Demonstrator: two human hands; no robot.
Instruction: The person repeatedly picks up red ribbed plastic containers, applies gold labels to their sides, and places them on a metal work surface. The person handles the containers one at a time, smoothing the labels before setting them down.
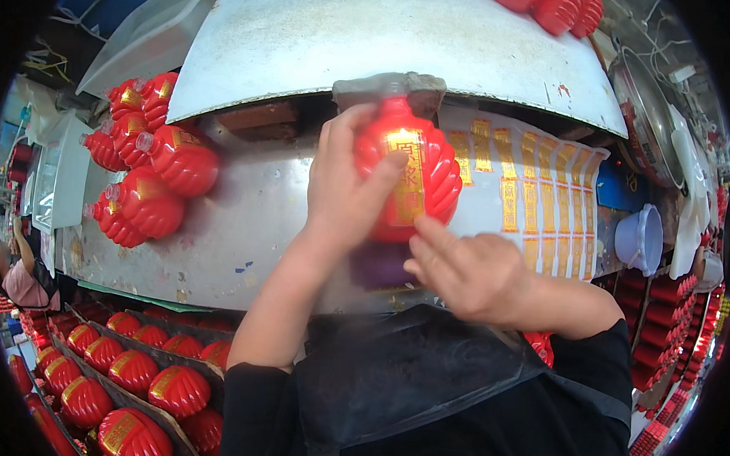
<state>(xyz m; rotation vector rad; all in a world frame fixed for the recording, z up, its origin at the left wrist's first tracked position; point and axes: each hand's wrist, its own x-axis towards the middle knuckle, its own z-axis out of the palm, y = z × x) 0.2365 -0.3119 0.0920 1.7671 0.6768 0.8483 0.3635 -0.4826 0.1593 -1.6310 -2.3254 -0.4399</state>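
A red ribbed bottle with a gold label down its front lies in the middle of the metal table, its clear neck against a grey block. Wrapped round its left side is my left hand, the thumb pressed on the upper label. My right hand has its fingers folded together, with a fingertip at the label's lower end; it carries nothing that I can see. To the right, a white backing sheet bears rows of gold labels.
Several labelled red bottles cluster on the table's left. A raised white board spans the back, with more red bottles on it. A pale purple bucket stands at right. Racks of red bottles fill the lower left; another person is beyond.
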